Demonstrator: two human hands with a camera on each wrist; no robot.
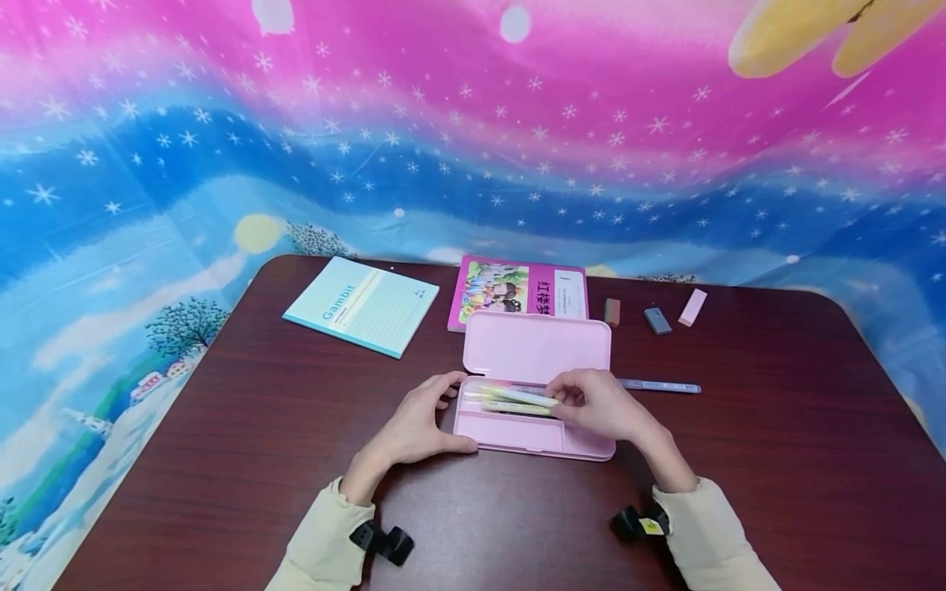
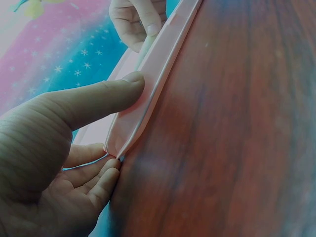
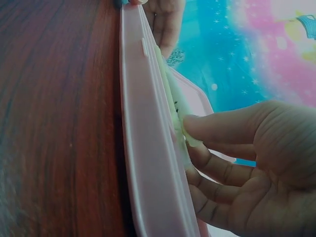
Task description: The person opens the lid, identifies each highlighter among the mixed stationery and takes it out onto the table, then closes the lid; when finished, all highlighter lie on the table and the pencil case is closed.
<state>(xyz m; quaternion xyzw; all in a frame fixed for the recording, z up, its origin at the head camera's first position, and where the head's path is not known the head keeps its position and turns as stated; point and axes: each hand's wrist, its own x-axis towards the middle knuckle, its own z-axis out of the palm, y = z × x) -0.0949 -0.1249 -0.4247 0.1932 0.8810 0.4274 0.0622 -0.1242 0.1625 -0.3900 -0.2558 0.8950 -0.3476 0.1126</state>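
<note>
Slim yellowish plastic pens (image 1: 517, 407) show against a pale-pink rectangular plastic pencil case (image 1: 537, 349) on a dark reddish-brown, wood-grained table (image 1: 510, 525). White snowflakes pattern the pink-and-blue cloth backdrop (image 1: 443, 111); the far-left rectangular paper notebook (image 1: 384, 316) is pale turquoise.

My pink pencil case (image 1: 510, 431) lies open on the worktop (image 1: 532, 525), lid on the far side. Lengthwise in its far compartment lies a yellow pen (image 1: 513, 407); just beside it, my right fingers (image 3: 217, 126) pinch a pale pen (image 1: 523, 397).
</note>
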